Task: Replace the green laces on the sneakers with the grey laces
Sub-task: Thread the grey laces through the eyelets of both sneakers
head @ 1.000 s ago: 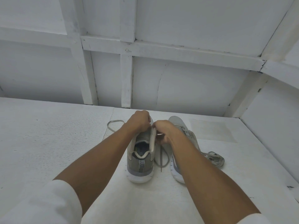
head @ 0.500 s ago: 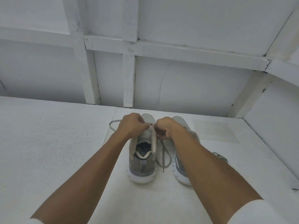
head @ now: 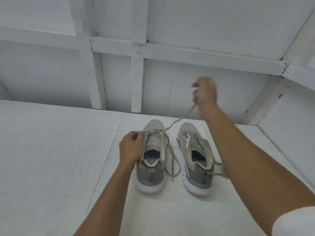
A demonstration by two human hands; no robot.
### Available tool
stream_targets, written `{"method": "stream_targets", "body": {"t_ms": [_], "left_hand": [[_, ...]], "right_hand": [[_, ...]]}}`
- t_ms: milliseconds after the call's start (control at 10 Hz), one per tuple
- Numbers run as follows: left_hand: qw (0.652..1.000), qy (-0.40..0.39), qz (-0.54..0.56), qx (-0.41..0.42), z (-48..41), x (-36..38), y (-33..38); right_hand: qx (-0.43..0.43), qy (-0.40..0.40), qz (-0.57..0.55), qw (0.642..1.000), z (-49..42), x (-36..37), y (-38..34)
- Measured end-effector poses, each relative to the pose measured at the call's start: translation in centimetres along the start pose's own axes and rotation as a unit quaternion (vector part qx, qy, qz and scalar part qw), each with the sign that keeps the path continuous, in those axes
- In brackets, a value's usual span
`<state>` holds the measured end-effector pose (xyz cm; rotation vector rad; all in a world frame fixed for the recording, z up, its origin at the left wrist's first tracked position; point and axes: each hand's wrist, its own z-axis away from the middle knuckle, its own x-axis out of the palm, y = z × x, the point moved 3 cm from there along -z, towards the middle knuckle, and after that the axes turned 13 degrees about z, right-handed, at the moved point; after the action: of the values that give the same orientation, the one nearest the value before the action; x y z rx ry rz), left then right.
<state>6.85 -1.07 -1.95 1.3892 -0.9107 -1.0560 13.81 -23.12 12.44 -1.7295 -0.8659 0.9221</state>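
The white desk (head: 51, 159) had the left sneaker (head: 151, 167) and right sneaker (head: 196, 167) parked side by side, a lace tail (head: 173, 160) lying between them, and a lace bundle (head: 221, 169) just right.

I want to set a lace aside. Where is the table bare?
Bare: the wide table left of the left sneaker and left hand, and the strip before both heels. Crowded: a lace trails between the sneakers; more laces lie right of the right sneaker.

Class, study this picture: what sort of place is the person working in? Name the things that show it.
Probably a plain purpose-built work booth, not a home: a rough white-painted tabletop, white boarded walls braced with painted battens, and a pair of sneakers being laced.
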Motion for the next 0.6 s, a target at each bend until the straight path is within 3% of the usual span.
{"method": "stream_targets", "body": {"t_ms": [100, 200, 300, 400, 500, 600], "left_hand": [[1.000, 0.011, 0.015, -0.004, 0.0, 0.0, -0.4], [0.999, 0.017, 0.027, -0.011, 0.0, -0.1, -0.8], [0.999, 0.020, 0.034, -0.015, -0.1, 0.0, -1.0], [0.999, 0.026, 0.034, -0.013, 0.0, 0.1, -1.2], [0.999, 0.026, 0.038, -0.009, 0.0, 0.2, -1.3], [0.999, 0.028, 0.040, -0.003, 0.2, 0.3, -0.9]], "right_hand": [[-0.216, -0.260, 0.558, 0.758, 4.6, 4.4, 4.6], [-0.209, -0.298, 0.666, 0.651, 7.0, 5.7, 7.6], [-0.144, -0.281, 0.570, 0.758, 5.6, 5.0, 6.6], [0.029, -0.169, 0.200, 0.965, 2.6, 2.8, 4.3], [0.183, -0.052, -0.222, 0.957, 1.2, 0.7, 3.2], [0.186, -0.019, -0.263, 0.947, 0.8, 0.0, 3.1]]}}
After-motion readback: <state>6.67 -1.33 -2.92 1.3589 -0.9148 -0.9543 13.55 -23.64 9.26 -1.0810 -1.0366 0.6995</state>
